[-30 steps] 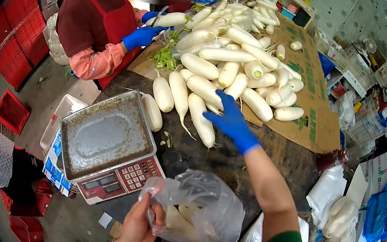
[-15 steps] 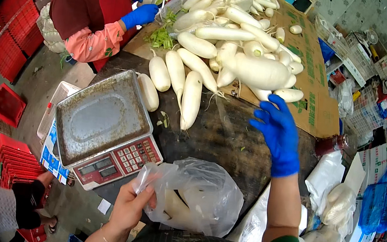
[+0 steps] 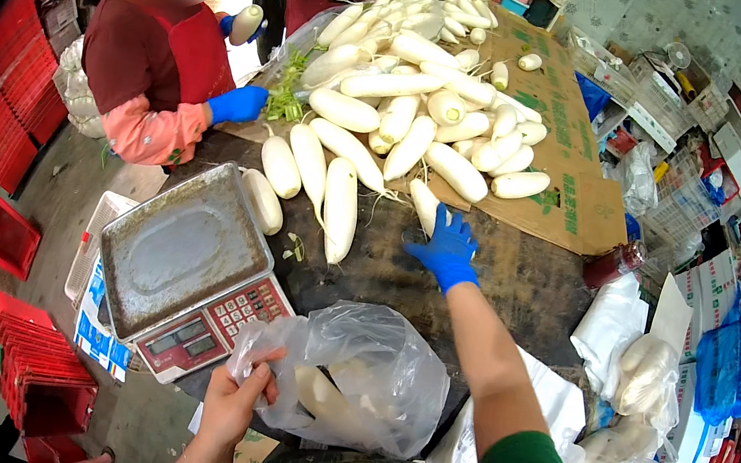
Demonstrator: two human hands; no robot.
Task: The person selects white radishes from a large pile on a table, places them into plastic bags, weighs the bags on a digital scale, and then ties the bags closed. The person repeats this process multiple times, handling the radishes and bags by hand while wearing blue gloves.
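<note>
My bare left hand (image 3: 243,390) grips the rim of a translucent plastic bag (image 3: 395,389) with pale radishes inside. My blue-gloved right hand (image 3: 445,247) has its fingers spread at a white radish (image 3: 424,203) below the front of a large radish pile (image 3: 393,82); whether the fingertips touch it I cannot tell. Several longer radishes (image 3: 338,212) lie just left of that hand. A scale (image 3: 184,245) with a worn metal tray and red keypad panel stands left of the bag. Cardboard (image 3: 585,206) lies under part of the pile on the dark worktop (image 3: 527,274).
Two co-workers in red aprons (image 3: 196,52) (image 3: 314,3) handle radishes across the table with blue gloves. At the right are white bags (image 3: 611,320), a jar (image 3: 612,266), and cluttered crates (image 3: 670,181). Red crates (image 3: 36,354) are stacked on the floor at left, beside a pale basket (image 3: 91,242).
My right hand has moved leftward since half a second ago, to a radish now lying below the pile. The nearer co-worker now holds a radish raised. My left hand still holds the bag.
</note>
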